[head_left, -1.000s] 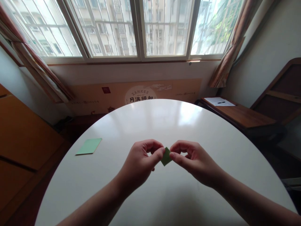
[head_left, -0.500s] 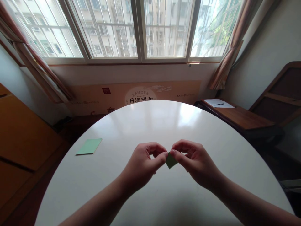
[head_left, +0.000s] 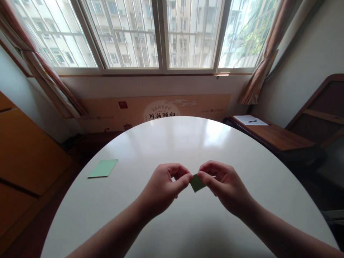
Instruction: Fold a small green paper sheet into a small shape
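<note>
Above the white table, a small piece of green paper is pinched between both my hands. My left hand grips its upper left corner with thumb and index finger. On the other side, my right hand pinches its upper edge in the same way and covers the right part of the paper. One corner of the paper points down. Whether it is folded I cannot tell. To the left, a light green square of paper, perhaps a stack, lies flat on the table.
Beyond the table's curved far edge stands a wall under barred windows. At right, a wooden side table carries a white sheet with a dark pen on it. An orange-brown cabinet is at left.
My right hand has shifted slightly right, its fingertips further from my left ones, so more of the green paper shows between them. The view has tilted a little.
</note>
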A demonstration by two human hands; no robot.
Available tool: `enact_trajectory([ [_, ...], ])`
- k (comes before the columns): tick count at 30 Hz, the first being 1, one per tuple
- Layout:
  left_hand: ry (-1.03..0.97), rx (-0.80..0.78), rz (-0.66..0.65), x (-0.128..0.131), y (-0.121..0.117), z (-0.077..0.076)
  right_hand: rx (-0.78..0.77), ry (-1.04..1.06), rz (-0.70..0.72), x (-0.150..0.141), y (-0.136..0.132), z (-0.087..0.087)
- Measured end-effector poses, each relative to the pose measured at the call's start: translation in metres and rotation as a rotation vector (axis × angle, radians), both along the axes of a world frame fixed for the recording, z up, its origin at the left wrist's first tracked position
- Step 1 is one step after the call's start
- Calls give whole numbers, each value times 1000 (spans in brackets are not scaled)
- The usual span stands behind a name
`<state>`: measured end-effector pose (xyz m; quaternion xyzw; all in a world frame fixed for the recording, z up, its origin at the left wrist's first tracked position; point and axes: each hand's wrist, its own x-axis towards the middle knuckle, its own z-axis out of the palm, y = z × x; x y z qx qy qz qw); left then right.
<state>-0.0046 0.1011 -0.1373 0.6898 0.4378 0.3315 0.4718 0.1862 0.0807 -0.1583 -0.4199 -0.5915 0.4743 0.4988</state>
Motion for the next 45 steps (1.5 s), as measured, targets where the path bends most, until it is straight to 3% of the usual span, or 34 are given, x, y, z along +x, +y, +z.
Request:
enact_trajectory([
  [13, 16, 8, 5, -1, 3, -5, -32, -41, 62, 3, 10, -8],
  [22, -172, -92, -9, 3, 4, -10, -115, 188, -24, -1, 11, -11],
  [28, -216, -91, 48, 2, 4, -5, -148, 99, 48, -1, 10, -11],
  [31, -110, -4, 49, -1, 3, -4, -114, 46, 51, 1, 11, -10],
  [36, 104, 301, 56, -1, -3, -1, 6, -51, 94, 3, 11, -8],
  [45, 6, 571, 41, -3, -9, 3, 252, 40, 32, 6, 4, -3],
])
